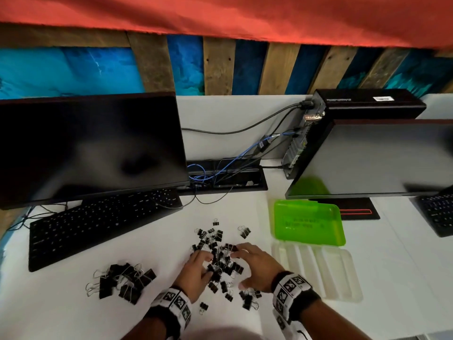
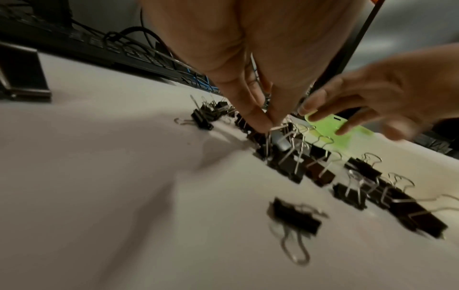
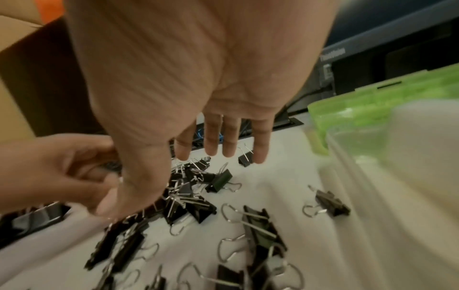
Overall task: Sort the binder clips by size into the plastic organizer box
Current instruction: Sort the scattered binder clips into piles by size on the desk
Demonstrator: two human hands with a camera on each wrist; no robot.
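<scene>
A heap of small black binder clips (image 1: 220,262) lies on the white desk, with strays around it (image 3: 331,203). A separate heap of larger clips (image 1: 122,283) sits to the left. My left hand (image 1: 208,265) reaches into the small heap; in the left wrist view its thumb and forefinger (image 2: 261,121) pinch the wire handle of one small clip (image 2: 279,128). My right hand (image 1: 239,269) hovers over the heap's right side, its fingers (image 3: 228,145) straight and spread, holding nothing. The organizer box's clear base (image 1: 318,271) lies right of the hands, its green lid (image 1: 308,222) open behind it.
A black keyboard (image 1: 98,227) and dark monitor (image 1: 85,148) stand at the left. A second monitor (image 1: 380,163), a small black computer (image 1: 362,104) and another keyboard (image 1: 438,212) are at the right. Cables (image 1: 220,173) run into a desk slot behind the clips.
</scene>
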